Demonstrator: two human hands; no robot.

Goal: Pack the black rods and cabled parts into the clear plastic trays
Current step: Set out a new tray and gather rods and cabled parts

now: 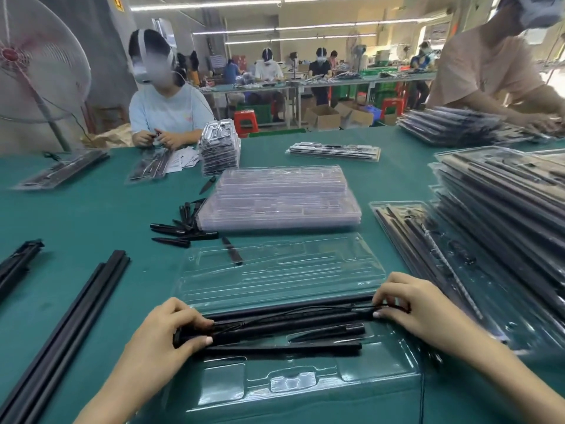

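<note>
Left hand (171,327) fingers curled, gripping the left end of the black rods (284,330) lying in the open clear tray (305,384) at 6 o'clock. Right hand (412,307) pinches the thin black cable (308,312) at the rods' right end. Empty tray stack (281,198) at 12 o'clock; filled trays (501,209) at 3; loose rails (67,316) at 9.

Green-covered table (91,209), clear trays (284,270) open, stacked empty trays (281,197), loose black rods (61,316), filled tray piles (504,209)
</note>
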